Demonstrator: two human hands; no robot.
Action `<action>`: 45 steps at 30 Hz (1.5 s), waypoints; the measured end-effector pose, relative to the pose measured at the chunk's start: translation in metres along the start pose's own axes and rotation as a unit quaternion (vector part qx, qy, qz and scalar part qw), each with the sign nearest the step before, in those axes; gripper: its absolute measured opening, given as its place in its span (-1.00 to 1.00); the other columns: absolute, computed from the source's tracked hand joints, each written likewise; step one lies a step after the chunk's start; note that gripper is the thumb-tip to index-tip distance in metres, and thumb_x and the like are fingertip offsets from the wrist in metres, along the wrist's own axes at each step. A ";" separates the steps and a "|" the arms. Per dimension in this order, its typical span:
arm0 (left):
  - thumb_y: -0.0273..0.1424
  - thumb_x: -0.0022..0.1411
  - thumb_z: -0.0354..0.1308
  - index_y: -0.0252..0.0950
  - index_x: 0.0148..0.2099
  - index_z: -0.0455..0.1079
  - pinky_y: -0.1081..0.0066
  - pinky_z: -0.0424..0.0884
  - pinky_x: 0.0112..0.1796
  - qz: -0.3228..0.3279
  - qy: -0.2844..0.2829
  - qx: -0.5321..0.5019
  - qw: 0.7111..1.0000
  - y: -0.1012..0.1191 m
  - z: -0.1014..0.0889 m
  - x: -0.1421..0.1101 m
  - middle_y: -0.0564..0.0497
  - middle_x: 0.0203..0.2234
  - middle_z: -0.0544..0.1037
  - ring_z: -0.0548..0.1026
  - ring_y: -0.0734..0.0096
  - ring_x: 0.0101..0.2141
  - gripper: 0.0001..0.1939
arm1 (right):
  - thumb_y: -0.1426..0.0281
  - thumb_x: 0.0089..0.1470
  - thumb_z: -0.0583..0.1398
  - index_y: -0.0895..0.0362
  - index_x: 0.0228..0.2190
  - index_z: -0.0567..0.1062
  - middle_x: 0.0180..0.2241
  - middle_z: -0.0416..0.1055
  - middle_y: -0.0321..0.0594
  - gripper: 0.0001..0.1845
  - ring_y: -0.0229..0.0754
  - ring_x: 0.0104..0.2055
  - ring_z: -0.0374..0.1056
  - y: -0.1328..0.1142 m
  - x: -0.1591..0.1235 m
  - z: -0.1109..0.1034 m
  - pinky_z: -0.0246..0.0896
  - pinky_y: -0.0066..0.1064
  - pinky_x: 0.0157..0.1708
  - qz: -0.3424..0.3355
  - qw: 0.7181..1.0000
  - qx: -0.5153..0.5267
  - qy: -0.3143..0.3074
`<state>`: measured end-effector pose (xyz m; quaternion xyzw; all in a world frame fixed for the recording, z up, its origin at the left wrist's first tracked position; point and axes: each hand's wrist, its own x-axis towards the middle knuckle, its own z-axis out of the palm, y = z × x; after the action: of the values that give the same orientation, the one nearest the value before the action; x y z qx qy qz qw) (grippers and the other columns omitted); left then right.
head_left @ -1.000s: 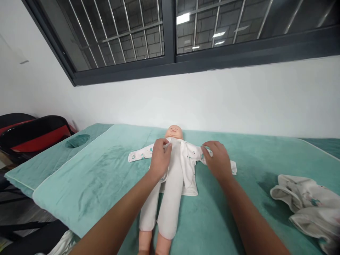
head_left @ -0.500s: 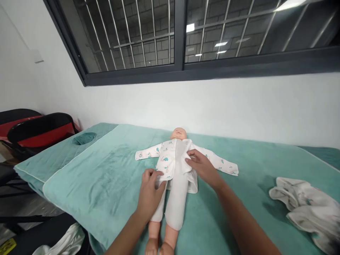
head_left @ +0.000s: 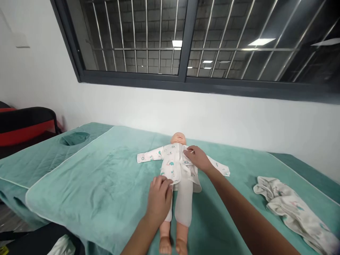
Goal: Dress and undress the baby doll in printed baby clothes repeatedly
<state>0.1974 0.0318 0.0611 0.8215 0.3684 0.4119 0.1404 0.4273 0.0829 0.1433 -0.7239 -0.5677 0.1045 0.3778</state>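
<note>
Doll [head_left: 182,207] lies face-up on green sheet [head_left: 106,187], ctr of view, head at 12, feet at 6, jacket [head_left: 171,163] on top, sleeves out approx 9 & 3 o'clock. L hand [head_left: 159,198] touches hem, 7 o'clock on jacket, fingers curled; R hand [head_left: 196,158], 1 o'clock, fingers bent on front panel. Can't tell if either pinches cloth. Crumpled garment [head_left: 294,209] at 4, chair [head_left: 26,124] at 9.

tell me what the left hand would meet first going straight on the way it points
Most likely the printed shirt on the doll: the left hand points at its lower edge. Depth is unclear, so it may already be touching.
</note>
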 end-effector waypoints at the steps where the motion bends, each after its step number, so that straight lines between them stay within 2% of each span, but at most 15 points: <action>1: -0.47 0.32 -0.07 -0.22 -0.05 0.35 0.22 0.28 -0.18 0.006 0.000 0.015 1.000 0.000 0.000 0.000 -0.06 -0.20 0.41 0.34 0.24 -0.17 -0.77 | 0.18 0.00 0.19 0.15 -0.28 0.48 -0.16 0.43 -0.05 -0.68 -0.03 -0.11 0.32 -0.002 0.005 0.009 0.15 -0.22 -0.05 -0.003 1.000 -0.010 0.004; 5: -0.50 0.25 0.00 -0.13 0.22 0.18 0.22 0.29 -0.20 0.043 -0.010 0.088 0.995 0.012 0.001 0.015 -0.09 -0.14 0.38 0.35 0.20 -0.16 -0.51 | 0.25 0.03 0.15 0.17 -0.14 0.47 -0.02 0.38 -0.03 -0.63 0.00 0.06 0.24 -0.013 0.012 0.038 0.05 -0.20 0.08 -0.013 1.000 -0.013 0.002; 8: -0.63 0.15 -0.03 -0.07 0.24 0.15 0.26 0.28 -0.25 0.065 -0.054 0.121 0.989 0.026 0.002 0.037 -0.07 -0.18 0.38 0.38 0.21 -0.21 -0.37 | 0.27 0.08 0.08 0.12 -0.05 0.42 0.03 0.37 -0.12 -0.60 -0.09 0.07 0.25 -0.015 0.009 0.043 0.08 -0.28 0.06 -0.012 1.000 -0.005 -0.010; 11: -0.65 0.13 -0.04 -0.16 0.11 0.28 0.30 0.28 -0.32 0.063 -0.104 0.142 0.982 0.036 0.001 0.057 -0.07 -0.25 0.40 0.40 0.25 -0.30 -0.48 | 0.25 0.04 0.11 0.15 -0.05 0.40 0.01 0.36 -0.07 -0.57 -0.08 0.00 0.29 -0.011 0.010 0.035 0.16 -0.29 -0.05 0.028 0.999 -0.017 -0.003; 14: -0.59 0.19 -0.04 -0.23 -0.15 0.38 0.34 0.27 -0.36 0.055 -0.131 0.137 0.980 0.040 -0.003 0.067 -0.06 -0.29 0.41 0.41 0.27 -0.34 -0.73 | 0.29 -0.07 0.18 0.18 -0.26 0.43 -0.24 0.43 -0.06 -0.70 -0.05 -0.22 0.34 -0.009 0.019 0.023 0.17 -0.31 -0.27 0.068 0.997 -0.045 -0.009; 16: -0.55 0.23 -0.03 -0.22 -0.21 0.39 0.37 0.27 -0.37 0.053 -0.111 0.091 0.988 0.042 -0.006 0.067 -0.03 -0.29 0.41 0.41 0.30 -0.32 -0.79 | 0.35 -0.10 0.19 0.14 -0.46 0.40 -0.45 0.40 -0.15 -0.88 -0.10 -0.37 0.30 -0.011 0.028 0.016 0.09 -0.35 -0.40 0.073 0.995 -0.057 -0.028; 19: -0.50 0.27 -0.04 -0.17 -0.20 0.40 0.40 0.28 -0.34 0.039 -0.042 0.000 0.998 0.043 -0.011 0.063 0.02 -0.26 0.39 0.40 0.37 -0.29 -0.79 | 0.39 -0.06 0.14 0.11 -0.61 0.30 -0.57 0.31 -0.24 -0.85 -0.18 -0.46 0.22 -0.018 0.040 0.008 -0.01 -0.38 -0.46 0.053 0.996 -0.054 -0.040; 22: -0.48 0.29 -0.05 -0.17 -0.19 0.41 0.41 0.28 -0.32 0.033 0.005 -0.023 0.999 0.041 -0.014 0.054 0.02 -0.28 0.37 0.39 0.40 -0.29 -0.79 | 0.37 0.02 0.07 0.11 -0.58 0.31 -0.53 0.32 -0.24 -0.81 -0.20 -0.45 0.21 -0.026 0.046 0.007 0.00 -0.38 -0.46 0.029 0.998 -0.040 -0.035; 26: -0.34 0.30 0.00 -0.24 -0.34 0.41 0.35 0.26 -0.33 0.086 -0.028 0.056 0.994 0.033 -0.012 0.037 -0.01 -0.38 0.38 0.37 0.34 -0.33 -0.79 | 0.35 0.03 0.11 0.14 -0.50 0.42 -0.41 0.42 -0.19 -0.84 -0.15 -0.33 0.30 -0.028 0.031 0.016 0.14 -0.35 -0.31 -0.016 0.998 -0.019 -0.054; 30: -0.28 0.34 -0.08 -0.27 -0.48 0.37 0.26 0.28 -0.31 0.068 -0.027 0.137 0.988 0.026 -0.013 0.024 -0.05 -0.48 0.38 0.39 0.26 -0.34 -0.62 | 0.29 0.12 0.10 0.13 -0.12 0.43 -0.03 0.39 -0.12 -0.69 -0.11 0.01 0.27 -0.016 -0.016 0.017 0.13 -0.30 0.01 -0.060 0.997 0.007 -0.037; 33: -0.36 0.35 -0.10 -0.28 -0.17 0.43 0.20 0.33 -0.20 0.072 -0.012 0.114 0.991 0.022 -0.012 0.022 -0.15 -0.19 0.46 0.40 0.17 -0.14 -0.73 | 0.27 0.14 0.09 0.08 0.05 0.34 0.11 0.28 -0.13 -0.57 -0.09 0.16 0.16 0.013 -0.062 -0.005 0.04 -0.22 0.15 -0.081 0.996 -0.008 -0.031; 35: -0.39 0.34 -0.08 -0.24 0.05 0.35 0.11 0.30 -0.04 0.109 -0.035 0.089 0.989 0.021 -0.009 0.022 -0.16 0.07 0.36 0.30 0.12 0.07 -0.70 | 0.27 0.15 0.08 0.07 0.07 0.33 0.14 0.26 -0.10 -0.56 -0.02 0.20 0.11 0.042 -0.090 -0.034 0.01 -0.12 0.17 -0.092 0.992 -0.089 -0.017; 37: -0.39 0.34 -0.08 -0.20 0.11 0.29 0.03 0.19 0.09 0.140 -0.072 0.076 0.985 0.020 -0.004 0.022 -0.11 0.18 0.29 0.21 0.13 0.18 -0.67 | 0.28 0.12 0.10 0.10 0.06 0.35 0.13 0.27 -0.02 -0.54 0.06 0.19 0.13 0.077 -0.115 -0.071 0.02 -0.06 0.16 -0.064 0.976 -0.209 0.001; 42: -0.40 0.35 -0.11 -0.22 -0.03 0.38 0.01 0.15 0.12 0.104 -0.103 0.056 0.988 0.023 -0.007 0.016 -0.07 -0.03 0.48 0.38 0.22 0.01 -0.73 | 0.12 -0.04 0.19 0.06 0.02 0.38 0.17 0.21 0.03 -0.42 0.26 0.22 0.06 0.158 -0.170 -0.167 0.07 0.13 0.04 0.141 0.889 -0.435 0.018; 45: -0.41 0.34 -0.10 -0.23 -0.08 0.40 0.08 0.28 0.01 0.081 -0.106 0.030 0.991 0.032 -0.016 0.011 -0.06 -0.14 0.51 0.41 0.21 -0.08 -0.74 | 0.23 -0.09 0.19 0.06 -0.05 0.45 0.11 0.28 0.05 -0.50 0.24 0.07 0.25 0.173 -0.191 -0.196 0.24 -0.03 -0.14 0.198 0.910 -0.365 -0.014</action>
<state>0.2049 0.0167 0.0947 0.8914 0.2963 0.3211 0.1203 0.6054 -0.1851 0.1107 -0.9073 -0.4164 -0.0272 0.0514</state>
